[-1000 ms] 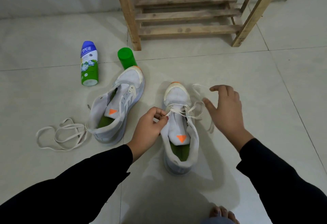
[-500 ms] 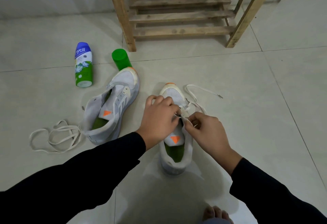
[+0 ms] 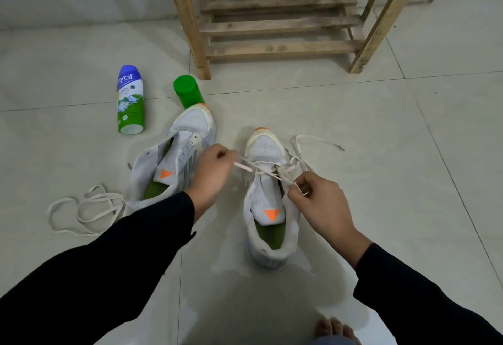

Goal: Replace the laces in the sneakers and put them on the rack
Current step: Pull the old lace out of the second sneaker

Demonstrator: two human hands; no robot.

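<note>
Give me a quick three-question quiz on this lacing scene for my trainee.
1. True or false: the white mesh sneaker on the right already sits on the wooden slatted rack.
2. Which hand pinches the flat cream lace on the outer side of that sneaker? A) left hand B) right hand
3. Fill in: the loose cream lace lies on the tiled floor beside the heel of the ____ sneaker.

Key: 1 false, it stands on the floor; 2 B; 3 left.
</note>
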